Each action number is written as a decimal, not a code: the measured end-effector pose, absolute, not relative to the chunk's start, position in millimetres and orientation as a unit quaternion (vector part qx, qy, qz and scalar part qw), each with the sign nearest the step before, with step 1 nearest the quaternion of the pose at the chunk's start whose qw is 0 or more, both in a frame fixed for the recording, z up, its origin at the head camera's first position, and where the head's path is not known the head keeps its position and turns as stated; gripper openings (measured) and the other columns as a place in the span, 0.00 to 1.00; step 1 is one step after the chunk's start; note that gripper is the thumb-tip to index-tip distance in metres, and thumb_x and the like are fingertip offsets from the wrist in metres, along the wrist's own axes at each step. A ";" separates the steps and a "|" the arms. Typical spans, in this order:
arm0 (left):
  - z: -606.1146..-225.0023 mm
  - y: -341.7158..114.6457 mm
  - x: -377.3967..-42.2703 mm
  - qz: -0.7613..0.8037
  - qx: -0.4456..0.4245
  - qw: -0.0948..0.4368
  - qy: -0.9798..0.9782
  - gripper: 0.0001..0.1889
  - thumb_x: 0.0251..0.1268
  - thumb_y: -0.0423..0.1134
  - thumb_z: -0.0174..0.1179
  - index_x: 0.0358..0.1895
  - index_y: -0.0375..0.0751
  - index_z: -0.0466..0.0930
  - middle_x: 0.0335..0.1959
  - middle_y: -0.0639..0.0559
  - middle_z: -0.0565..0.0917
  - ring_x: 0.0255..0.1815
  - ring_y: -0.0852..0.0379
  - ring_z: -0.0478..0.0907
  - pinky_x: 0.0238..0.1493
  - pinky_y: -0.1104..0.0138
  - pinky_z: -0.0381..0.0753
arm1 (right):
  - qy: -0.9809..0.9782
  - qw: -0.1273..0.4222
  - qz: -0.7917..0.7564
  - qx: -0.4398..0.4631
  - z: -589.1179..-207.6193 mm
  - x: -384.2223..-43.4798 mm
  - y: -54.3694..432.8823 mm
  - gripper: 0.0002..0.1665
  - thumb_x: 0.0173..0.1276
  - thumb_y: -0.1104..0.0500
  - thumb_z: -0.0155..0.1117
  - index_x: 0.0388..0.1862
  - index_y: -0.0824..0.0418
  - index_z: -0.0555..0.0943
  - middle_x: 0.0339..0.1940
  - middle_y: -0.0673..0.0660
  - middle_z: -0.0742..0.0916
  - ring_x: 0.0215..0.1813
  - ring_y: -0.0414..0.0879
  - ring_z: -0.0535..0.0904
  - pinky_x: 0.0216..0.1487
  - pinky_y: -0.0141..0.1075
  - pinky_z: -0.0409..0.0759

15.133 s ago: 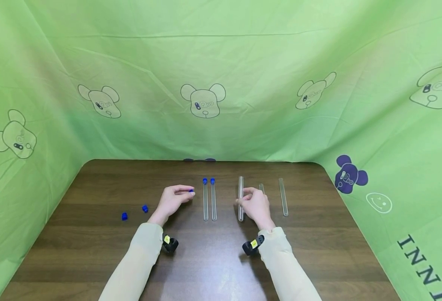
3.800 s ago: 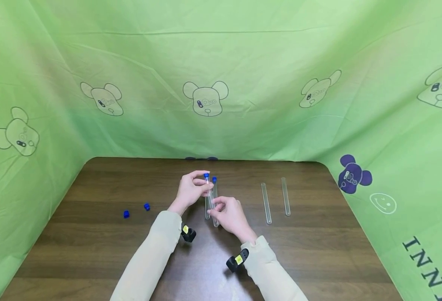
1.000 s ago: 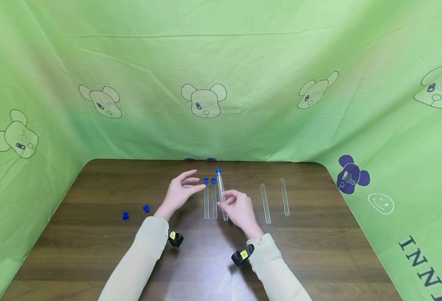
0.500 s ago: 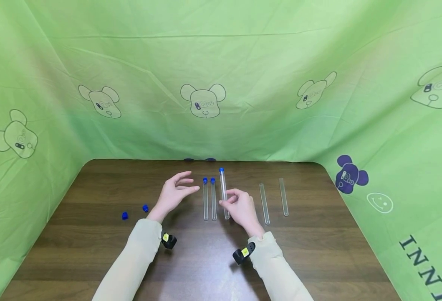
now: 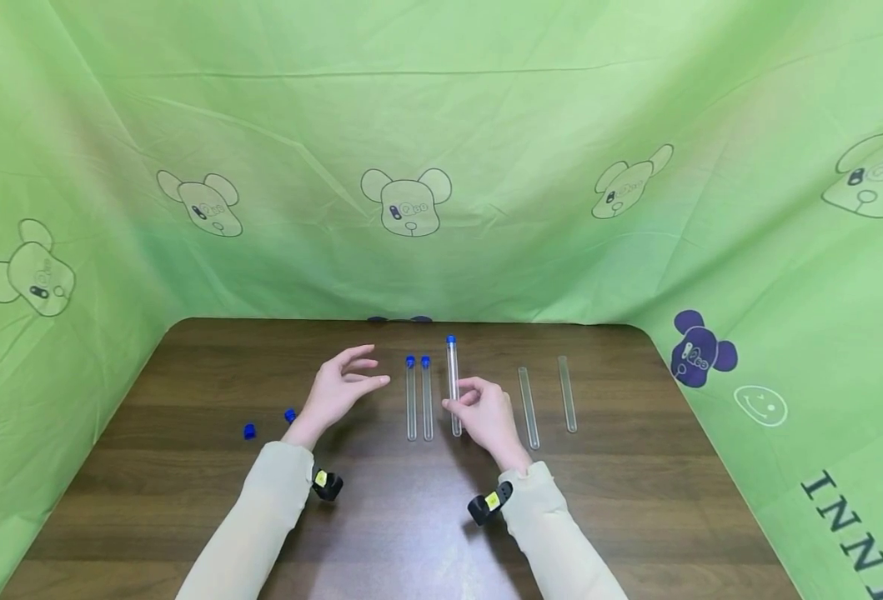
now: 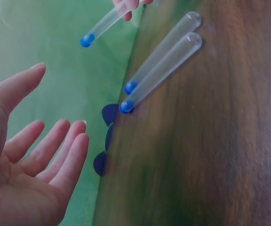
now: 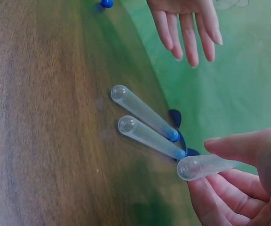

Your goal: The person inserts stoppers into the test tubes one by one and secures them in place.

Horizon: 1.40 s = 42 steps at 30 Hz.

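My right hand (image 5: 486, 417) pinches a clear test tube (image 5: 452, 367) with a blue cap between thumb and fingers. In the right wrist view the rounded end of that test tube (image 7: 189, 168) points toward the camera. My left hand (image 5: 336, 392) hovers with fingers spread and nothing in them, left of two capped test tubes (image 5: 411, 404) that lie side by side on the table. Seen from the left wrist, those two tubes (image 6: 163, 70) lie beyond the fingertips, blue caps nearest the hand. One loose blue cap (image 5: 290, 414) is partly covered by the left wrist.
Two uncapped test tubes (image 5: 529, 408) lie to the right of my right hand. Another loose blue cap (image 5: 249, 431) sits further left on the wooden table (image 5: 411, 517). A green printed curtain (image 5: 411, 275) borders the table's back and sides.
Over the last second my left hand has drawn back to the left, away from the tubes. My right hand has carried the capped test tube slightly right. Earlier, that hand held a tube without a cap.
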<state>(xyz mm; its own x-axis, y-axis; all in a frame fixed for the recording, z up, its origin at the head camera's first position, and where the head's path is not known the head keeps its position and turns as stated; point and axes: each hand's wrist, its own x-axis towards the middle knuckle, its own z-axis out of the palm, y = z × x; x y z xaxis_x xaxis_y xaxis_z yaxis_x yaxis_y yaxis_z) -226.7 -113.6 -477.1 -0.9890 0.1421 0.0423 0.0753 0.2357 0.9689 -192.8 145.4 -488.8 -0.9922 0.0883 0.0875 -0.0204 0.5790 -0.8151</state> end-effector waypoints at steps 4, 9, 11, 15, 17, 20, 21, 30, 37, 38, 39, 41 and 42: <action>-478.2 -117.9 -224.6 0.606 0.068 0.033 0.791 0.35 0.60 0.44 0.75 0.70 0.47 0.74 0.59 0.38 0.82 0.52 0.46 0.84 0.54 0.50 0.81 | -0.887 0.053 0.458 -0.023 -491.2 -192.8 147.1 0.20 0.60 0.60 0.78 0.51 0.65 0.86 0.24 0.51 0.85 0.24 0.43 0.79 0.31 0.39 0.79; -478.2 -121.6 -223.0 0.607 0.071 0.040 0.791 0.34 0.60 0.44 0.75 0.71 0.46 0.74 0.60 0.38 0.82 0.52 0.45 0.83 0.54 0.50 0.81 | -0.888 0.052 0.456 -0.020 -493.7 -193.2 148.8 0.21 0.60 0.60 0.78 0.51 0.66 0.86 0.24 0.51 0.85 0.23 0.42 0.78 0.33 0.40 0.79; -477.4 -123.4 -222.1 0.607 0.071 0.041 0.790 0.35 0.60 0.44 0.75 0.71 0.46 0.74 0.60 0.38 0.82 0.52 0.45 0.83 0.54 0.50 0.81 | -0.889 0.055 0.454 -0.019 -494.2 -193.5 149.5 0.21 0.59 0.60 0.78 0.50 0.66 0.86 0.24 0.50 0.85 0.24 0.42 0.78 0.34 0.40 0.79; -478.2 -128.0 -220.9 0.603 0.070 0.044 0.793 0.35 0.60 0.46 0.75 0.71 0.47 0.74 0.60 0.38 0.82 0.53 0.46 0.83 0.53 0.51 0.81 | -0.890 0.057 0.452 -0.022 -494.0 -193.8 151.1 0.21 0.59 0.60 0.79 0.50 0.65 0.86 0.23 0.49 0.85 0.24 0.41 0.78 0.35 0.40 0.78; -479.8 -130.7 -220.6 0.601 0.070 0.044 0.795 0.35 0.60 0.46 0.75 0.71 0.48 0.74 0.60 0.39 0.82 0.52 0.46 0.83 0.53 0.52 0.82 | -0.890 0.055 0.452 -0.024 -493.8 -193.9 151.8 0.21 0.59 0.60 0.79 0.50 0.65 0.86 0.23 0.48 0.84 0.22 0.41 0.78 0.34 0.39 0.78; -480.6 -134.6 -219.3 0.597 0.074 0.042 0.798 0.34 0.61 0.45 0.75 0.70 0.47 0.75 0.60 0.38 0.82 0.51 0.46 0.84 0.53 0.52 0.82 | -0.891 0.051 0.450 -0.025 -494.5 -194.7 152.3 0.22 0.59 0.60 0.79 0.51 0.66 0.86 0.22 0.48 0.84 0.20 0.40 0.78 0.33 0.38 0.78; -480.8 -136.1 -218.9 0.595 0.076 0.040 0.799 0.33 0.61 0.45 0.75 0.70 0.46 0.75 0.60 0.38 0.82 0.51 0.46 0.84 0.53 0.53 0.82 | -0.892 0.050 0.449 -0.025 -494.7 -195.1 152.5 0.22 0.59 0.60 0.79 0.51 0.66 0.86 0.22 0.48 0.84 0.20 0.40 0.78 0.33 0.38 0.78; -479.9 -153.1 -215.7 0.578 0.079 0.030 0.812 0.31 0.63 0.41 0.73 0.69 0.42 0.75 0.61 0.37 0.81 0.50 0.46 0.85 0.51 0.54 0.83 | -0.902 0.045 0.429 -0.032 -497.3 -198.6 154.6 0.24 0.60 0.59 0.78 0.54 0.66 0.85 0.23 0.49 0.85 0.23 0.41 0.78 0.35 0.40 0.78; -478.9 -164.9 -217.7 0.566 0.072 0.018 0.821 0.30 0.65 0.41 0.72 0.69 0.41 0.76 0.60 0.36 0.81 0.50 0.44 0.85 0.51 0.54 0.83 | -0.905 0.043 0.422 -0.038 -497.7 -199.3 156.8 0.24 0.60 0.59 0.78 0.54 0.66 0.85 0.22 0.49 0.85 0.22 0.41 0.78 0.33 0.40 0.78; -478.9 -166.3 -218.2 0.565 0.073 0.015 0.822 0.30 0.65 0.41 0.72 0.69 0.40 0.76 0.60 0.36 0.81 0.50 0.44 0.85 0.51 0.54 0.83 | -0.906 0.042 0.421 -0.037 -497.7 -199.5 157.0 0.25 0.60 0.59 0.78 0.54 0.66 0.85 0.22 0.49 0.85 0.22 0.41 0.78 0.33 0.39 0.78; -479.2 -167.8 -218.8 0.563 0.073 0.013 0.823 0.30 0.65 0.41 0.72 0.69 0.39 0.75 0.60 0.35 0.82 0.50 0.44 0.85 0.51 0.54 0.83 | -0.906 0.042 0.420 -0.037 -497.5 -199.6 157.1 0.25 0.60 0.59 0.78 0.54 0.66 0.85 0.22 0.49 0.85 0.22 0.41 0.78 0.33 0.39 0.78; -479.5 -171.0 -219.5 0.562 0.072 0.011 0.824 0.30 0.64 0.41 0.72 0.68 0.39 0.76 0.59 0.36 0.82 0.49 0.45 0.85 0.51 0.54 0.83 | -0.907 0.042 0.418 -0.035 -497.2 -199.8 157.3 0.25 0.59 0.59 0.78 0.54 0.66 0.85 0.22 0.49 0.84 0.22 0.41 0.78 0.33 0.40 0.78; -479.5 -172.5 -219.5 0.561 0.071 0.010 0.825 0.30 0.64 0.40 0.72 0.68 0.39 0.76 0.59 0.36 0.82 0.49 0.45 0.85 0.51 0.54 0.83 | -0.907 0.043 0.418 -0.035 -496.9 -199.8 157.5 0.25 0.59 0.59 0.78 0.54 0.67 0.85 0.22 0.49 0.84 0.22 0.41 0.78 0.33 0.40 0.78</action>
<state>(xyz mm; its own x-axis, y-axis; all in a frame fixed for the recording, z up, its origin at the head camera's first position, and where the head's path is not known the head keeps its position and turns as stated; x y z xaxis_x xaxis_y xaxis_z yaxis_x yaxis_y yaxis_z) -219.5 -172.5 -479.5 -0.9897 0.1283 0.0631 0.1058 0.3607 0.9267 -199.8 157.5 -496.9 -0.9939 0.0991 0.0490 0.0271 0.6486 -0.7607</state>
